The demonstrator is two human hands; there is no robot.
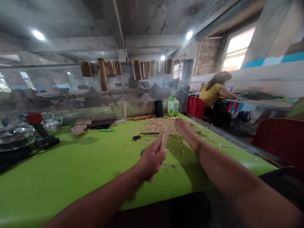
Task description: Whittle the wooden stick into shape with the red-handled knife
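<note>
My left hand [152, 161] is closed around a pale strip of wood [167, 134], which points up and away from me above the bench. Just beyond the strip's far end, my right hand [183, 126] is a fist. A small shiny bit shows at its fingers, too blurred to name. Wood shavings [155, 125] lie heaped behind and under both hands. Near them on the green bench top [78, 171] are a thin dark pen-like tool [149, 133] and a small dark block [136, 137].
A green-labelled bottle [173, 106] and a black upright box [158, 108] stand by the perforated metal screen [114, 104]. At left are a red-and-black power tool [38, 126] and metal pots [15, 136]. A person in yellow [210, 95] sits farther right, near red chairs [196, 106].
</note>
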